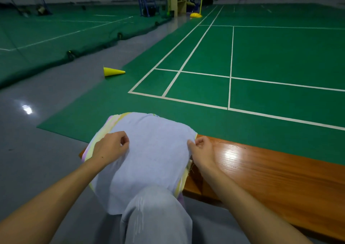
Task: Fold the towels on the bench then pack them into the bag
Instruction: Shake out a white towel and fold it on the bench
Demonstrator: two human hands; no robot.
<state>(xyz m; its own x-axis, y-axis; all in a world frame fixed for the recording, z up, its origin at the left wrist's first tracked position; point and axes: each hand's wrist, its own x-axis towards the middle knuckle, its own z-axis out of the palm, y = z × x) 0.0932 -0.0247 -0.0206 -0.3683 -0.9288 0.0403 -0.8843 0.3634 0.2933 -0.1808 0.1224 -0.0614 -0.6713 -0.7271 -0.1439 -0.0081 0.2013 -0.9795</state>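
Observation:
A pale blue-grey towel (149,150) lies spread over the left end of the wooden bench (261,169), and its near edge hangs down toward my knee. Under it a striped yellow and pink towel (110,123) shows along the left and right edges. My left hand (112,146) rests on the towel's left side with fingers curled, pinching the cloth. My right hand (201,150) pinches the towel's right edge where it meets the bare bench. No bag is in view.
My knee in grey trousers (155,215) is in front of the bench. A yellow cone (113,71) lies on its side on the grey floor to the far left. A green badminton court (261,57) with white lines stretches beyond the bench.

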